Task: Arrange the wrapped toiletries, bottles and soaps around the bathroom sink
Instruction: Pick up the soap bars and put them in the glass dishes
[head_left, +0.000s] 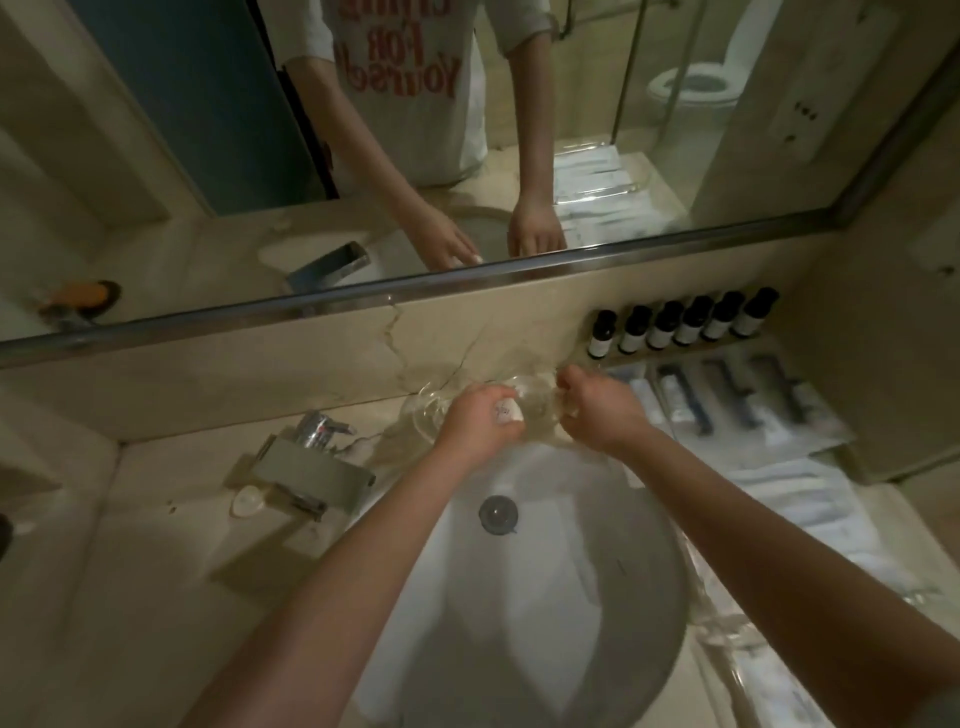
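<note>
Left hand (480, 415) grips small soap (506, 414), orientation unclear.

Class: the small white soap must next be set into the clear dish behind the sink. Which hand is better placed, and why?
Left. The left hand already holds the small white soap at the clear dish; the right hand grips the dish's right side, apparently steadying it.

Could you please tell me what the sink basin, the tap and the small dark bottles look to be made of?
Sink basin: probably glazed ceramic, being white, smooth and faintly glossy. Tap: metal, with a chrome-like handle that glints and a duller, brushed-looking boxy spout. Small dark bottles: dark glass or plastic, with white labels and black caps; the blur leaves it open.
</note>
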